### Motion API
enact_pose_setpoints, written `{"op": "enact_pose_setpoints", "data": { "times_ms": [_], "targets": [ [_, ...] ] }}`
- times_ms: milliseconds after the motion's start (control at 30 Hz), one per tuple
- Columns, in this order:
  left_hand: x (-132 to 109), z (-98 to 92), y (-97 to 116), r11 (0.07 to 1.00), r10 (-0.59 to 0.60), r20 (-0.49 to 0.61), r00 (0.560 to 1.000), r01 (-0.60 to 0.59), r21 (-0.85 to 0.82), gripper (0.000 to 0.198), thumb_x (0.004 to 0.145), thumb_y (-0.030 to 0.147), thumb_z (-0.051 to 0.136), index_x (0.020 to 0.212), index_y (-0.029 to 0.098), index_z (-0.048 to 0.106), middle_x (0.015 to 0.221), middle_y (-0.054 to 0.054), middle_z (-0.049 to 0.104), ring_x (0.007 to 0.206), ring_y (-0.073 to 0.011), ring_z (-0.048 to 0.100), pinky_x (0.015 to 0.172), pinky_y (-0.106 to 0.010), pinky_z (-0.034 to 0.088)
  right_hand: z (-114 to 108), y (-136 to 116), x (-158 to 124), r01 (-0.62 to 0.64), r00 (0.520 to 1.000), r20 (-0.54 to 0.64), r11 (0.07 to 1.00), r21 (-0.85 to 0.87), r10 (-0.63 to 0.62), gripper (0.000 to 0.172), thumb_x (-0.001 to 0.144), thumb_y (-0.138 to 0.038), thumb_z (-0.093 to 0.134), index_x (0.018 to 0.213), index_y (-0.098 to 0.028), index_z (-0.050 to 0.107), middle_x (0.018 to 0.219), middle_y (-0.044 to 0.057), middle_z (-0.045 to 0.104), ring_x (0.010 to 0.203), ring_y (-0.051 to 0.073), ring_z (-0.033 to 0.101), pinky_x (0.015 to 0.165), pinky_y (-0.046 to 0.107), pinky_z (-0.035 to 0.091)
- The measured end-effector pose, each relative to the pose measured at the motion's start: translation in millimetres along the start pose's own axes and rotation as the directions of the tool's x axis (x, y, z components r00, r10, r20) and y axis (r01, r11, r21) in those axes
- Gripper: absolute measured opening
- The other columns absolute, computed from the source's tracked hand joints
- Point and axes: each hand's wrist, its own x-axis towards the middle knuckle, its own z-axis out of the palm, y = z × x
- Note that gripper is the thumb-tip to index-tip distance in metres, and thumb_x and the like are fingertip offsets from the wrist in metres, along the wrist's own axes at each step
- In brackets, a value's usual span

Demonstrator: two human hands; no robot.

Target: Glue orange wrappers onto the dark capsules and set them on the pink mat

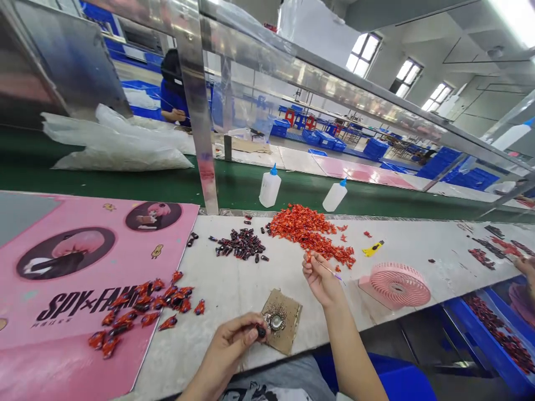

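My left hand pinches a small dark plastic part beside a piece of cardboard. A small round metal dish, ringed by dark specks, sits on that cardboard. Farther right, my right hand is closed on a small orange-red part, and a thin stick with a purplish end also lies in its grip. Beyond the hands are a heap of orange-red parts and a smaller heap of dark parts. Several red-and-black pieces lie at left.
A pink printed mat covers the left side. Two white bottles with blue tips stand behind the heaps. At right are a yellow cutter, a pink fan and another person's hand. A metal post rises at the bench's back edge.
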Motion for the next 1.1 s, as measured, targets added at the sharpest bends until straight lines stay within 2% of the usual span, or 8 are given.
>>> {"op": "enact_pose_setpoints", "data": {
  "times_ms": [167,300,500,600,733,800,967,1100],
  "targets": [
    [14.3,20.6,33.6,0.995,0.090,0.108,0.990,-0.094,0.040,0.028,0.059,0.044,0.092,0.073,0.022,0.083,0.094,-0.009,0.077,0.091,-0.0242,0.068,0.086,-0.032,0.052,41.8,-13.8,-34.9,-0.059,0.989,0.141,0.987,0.148,0.038,0.036,0.077,-0.048,0.080,0.104,-0.024,0.075,0.079,0.004,0.069,0.061,0.012,0.060,0.055,0.026,0.053],
    [20.0,32.1,44.8,0.995,0.094,0.072,0.993,-0.097,0.035,0.028,0.059,0.045,0.091,0.072,0.021,0.082,0.098,-0.010,0.078,0.099,-0.0276,0.067,0.097,-0.037,0.047,56.8,-17.5,-34.5,0.170,0.964,0.218,0.983,-0.069,-0.151,0.019,0.084,-0.040,0.073,0.095,-0.025,0.078,0.075,0.003,0.069,0.064,0.015,0.063,0.059,0.027,0.053],
    [26.4,34.8,48.8,1.000,-0.005,0.059,0.998,0.005,0.000,0.032,0.055,0.045,0.092,0.073,0.021,0.082,0.096,-0.010,0.079,0.097,-0.0263,0.067,0.092,-0.035,0.048,50.7,-33.3,-9.8,0.536,0.794,0.488,0.796,-0.282,-0.362,0.007,0.089,-0.022,0.064,0.094,-0.023,0.069,0.080,0.003,0.067,0.070,0.015,0.063,0.062,0.026,0.053],
    [30.9,33.8,50.6,0.998,-0.064,0.064,0.996,0.065,-0.011,0.033,0.052,0.043,0.094,0.071,0.019,0.082,0.095,-0.010,0.079,0.094,-0.0245,0.068,0.090,-0.033,0.048,46.2,-38.5,-5.9,0.655,0.721,0.526,0.691,-0.306,-0.450,0.019,0.088,-0.012,0.062,0.100,-0.025,0.069,0.091,0.005,0.068,0.082,0.017,0.066,0.069,0.027,0.056],
    [36.9,32.2,51.5,0.986,-0.129,0.081,0.988,0.137,-0.092,0.032,0.051,0.037,0.097,0.072,0.018,0.081,0.086,-0.008,0.079,0.083,-0.0186,0.069,0.083,-0.027,0.050,42.4,-39.3,-7.0,0.742,0.642,0.568,0.605,-0.290,-0.515,0.025,0.089,-0.007,0.060,0.100,-0.027,0.070,0.088,0.005,0.071,0.079,0.016,0.070,0.068,0.026,0.059],
    [38.0,30.5,52.1,0.975,-0.153,0.080,0.985,0.164,-0.149,0.031,0.053,0.034,0.096,0.075,0.017,0.081,0.083,-0.006,0.079,0.080,-0.0168,0.070,0.082,-0.026,0.051,41.8,-40.1,-7.3,0.732,0.649,0.566,0.619,-0.285,-0.508,0.025,0.089,-0.008,0.060,0.101,-0.027,0.071,0.090,0.005,0.073,0.081,0.017,0.071,0.069,0.027,0.060],
    [32.1,27.6,60.4,0.970,-0.143,0.099,0.985,0.159,-0.186,0.028,0.058,0.030,0.094,0.077,0.016,0.080,0.082,-0.006,0.077,0.080,-0.0172,0.071,0.082,-0.027,0.053,47.2,-46.8,-6.1,0.612,0.729,0.528,0.760,-0.219,-0.435,0.022,0.089,-0.013,0.064,0.103,-0.028,0.072,0.091,0.005,0.073,0.086,0.018,0.071,0.075,0.031,0.060],
    [22.7,34.0,71.6,0.987,-0.046,0.034,0.998,0.050,-0.153,0.029,0.056,0.033,0.095,0.076,0.017,0.080,0.084,-0.006,0.076,0.078,-0.0168,0.069,0.077,-0.026,0.055,61.9,-53.3,-11.7,0.464,0.834,0.390,0.878,-0.115,-0.390,0.012,0.088,-0.023,0.070,0.099,-0.027,0.073,0.090,0.005,0.071,0.087,0.018,0.069,0.074,0.030,0.058]
  ]
}}
